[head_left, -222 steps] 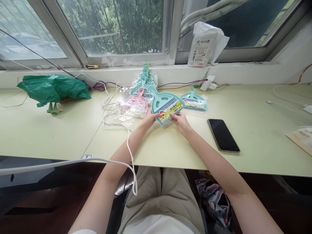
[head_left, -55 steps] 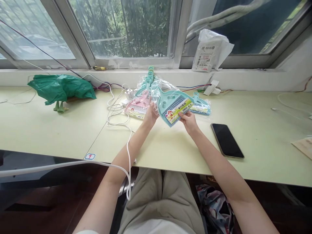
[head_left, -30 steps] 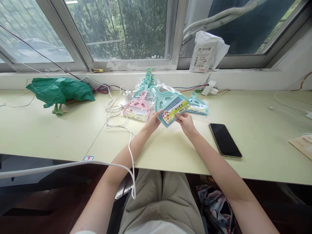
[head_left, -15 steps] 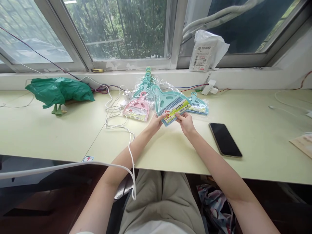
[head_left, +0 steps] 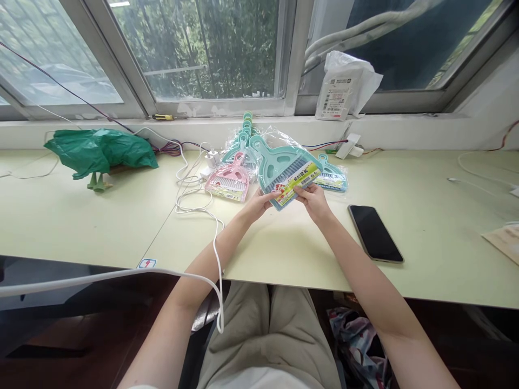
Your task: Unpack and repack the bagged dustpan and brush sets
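A teal mini dustpan-and-brush set [head_left: 279, 165] in a clear plastic bag, with a yellow-green label, is held tilted above the pale green table [head_left: 101, 227]. My left hand [head_left: 259, 202] pinches its lower left edge. My right hand [head_left: 312, 197] pinches the lower right edge by the label. Beside it on the table lie a pink set [head_left: 229, 181] to the left and another teal set [head_left: 334, 178] to the right. A stack of bagged teal sets [head_left: 243, 138] lies behind, toward the window.
A black phone [head_left: 375, 233] lies face up right of my hands. White cables and a charger [head_left: 194, 183] trail left of the pink set. A green plastic bag [head_left: 99, 150] sits far left, a white parcel [head_left: 343, 81] on the sill, and paper [head_left: 505, 240] at the right edge.
The held teal set has been lifted and tipped more upright, and both hands have shifted their grip along its lower edge. Everything else on the table has stayed put.
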The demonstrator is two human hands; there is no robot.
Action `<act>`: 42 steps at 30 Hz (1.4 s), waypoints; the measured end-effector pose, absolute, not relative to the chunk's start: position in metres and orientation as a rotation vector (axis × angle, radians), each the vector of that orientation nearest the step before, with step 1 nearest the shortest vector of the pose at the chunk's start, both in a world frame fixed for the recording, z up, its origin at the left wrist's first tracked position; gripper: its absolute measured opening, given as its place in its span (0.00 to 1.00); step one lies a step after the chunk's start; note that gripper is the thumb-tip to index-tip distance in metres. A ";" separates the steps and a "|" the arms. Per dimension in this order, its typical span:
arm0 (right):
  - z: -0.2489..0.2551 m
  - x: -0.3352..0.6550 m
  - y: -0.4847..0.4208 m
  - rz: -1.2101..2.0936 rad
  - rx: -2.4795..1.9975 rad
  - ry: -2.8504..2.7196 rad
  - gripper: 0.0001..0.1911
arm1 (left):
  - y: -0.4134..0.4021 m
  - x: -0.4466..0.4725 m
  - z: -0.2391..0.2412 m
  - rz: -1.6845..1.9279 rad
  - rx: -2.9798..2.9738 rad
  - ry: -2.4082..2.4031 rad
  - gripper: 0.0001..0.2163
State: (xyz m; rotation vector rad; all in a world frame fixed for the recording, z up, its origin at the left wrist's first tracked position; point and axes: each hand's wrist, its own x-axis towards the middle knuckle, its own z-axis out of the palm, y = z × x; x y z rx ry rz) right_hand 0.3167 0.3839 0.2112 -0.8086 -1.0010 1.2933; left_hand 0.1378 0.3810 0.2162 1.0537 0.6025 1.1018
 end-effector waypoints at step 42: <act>0.209 0.316 0.383 1.168 -0.862 -0.868 0.20 | 0.361 0.148 0.224 1.872 1.394 1.342 0.23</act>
